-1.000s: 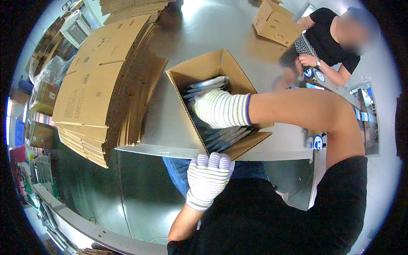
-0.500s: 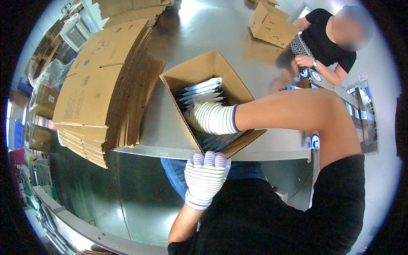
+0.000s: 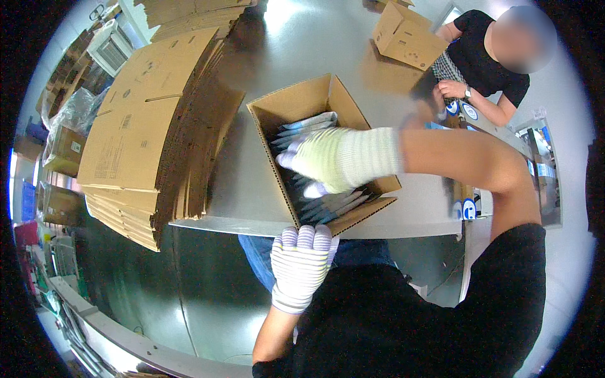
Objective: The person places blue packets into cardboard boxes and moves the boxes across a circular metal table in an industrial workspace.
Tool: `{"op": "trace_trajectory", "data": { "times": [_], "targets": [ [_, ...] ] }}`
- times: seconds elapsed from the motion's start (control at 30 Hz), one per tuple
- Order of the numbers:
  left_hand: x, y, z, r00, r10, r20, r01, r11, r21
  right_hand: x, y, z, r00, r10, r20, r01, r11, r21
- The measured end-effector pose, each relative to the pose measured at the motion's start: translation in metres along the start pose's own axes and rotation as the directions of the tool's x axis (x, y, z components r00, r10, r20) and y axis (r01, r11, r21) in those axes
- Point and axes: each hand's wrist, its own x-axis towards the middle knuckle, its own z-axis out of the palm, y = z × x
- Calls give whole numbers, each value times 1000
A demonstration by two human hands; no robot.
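An open cardboard box [image 3: 348, 108] stands at the table's front edge, with several flat grey-blue pouches [image 3: 318, 121] lined up inside it. My right hand [image 3: 331, 157], in a striped knit glove, is over the box opening above the pouches. Its thumb and fingers are spread apart, slightly blurred, and no item shows between them. At the box's near edge, my left hand [image 3: 300, 264], gloved the same way, has its fingers curled over the cardboard. Part of the pouches is hidden beneath my right hand.
A tall stack of flattened cartons [image 3: 135, 120] rises to the left on the metal table [image 3: 283, 57]. Another cardboard box [image 3: 408, 39] stands at the far right by a co-worker [image 3: 485, 69]. Blue-and-white round labels [image 3: 468, 209] show along the right side.
My right hand has lifted up out of the box, and its fingers have spread. The box has shifted slightly to the right. My left hand stays on its near edge.
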Motion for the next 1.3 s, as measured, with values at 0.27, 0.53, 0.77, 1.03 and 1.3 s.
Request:
{"op": "trace_trajectory", "data": {
  "times": [0.27, 0.53, 0.77, 1.03, 1.3],
  "targets": [
    [15, -16, 7, 980, 195, -27, -197, 965, -174, -106, -76, 57, 949, 95, -300, -132, 986, -105],
    [24, -47, -27, 984, -52, -171, 64, 996, 61, 10, 143, 25, 639, 404, -654, -729, 589, -349],
    [6, -91, -60, 921, -288, -263, 384, 788, 481, 78, 147, 32, 741, 573, -350, -636, 766, -91],
    [40, -147, -73, 840, -394, -374, 536, 711, 456, 18, 62, 187, 777, 499, -384, -478, 864, 155],
    [50, -117, -75, 894, -328, -307, 441, 771, 459, -29, 51, 177, 862, 406, -303, -363, 912, 189]
  ]
}}
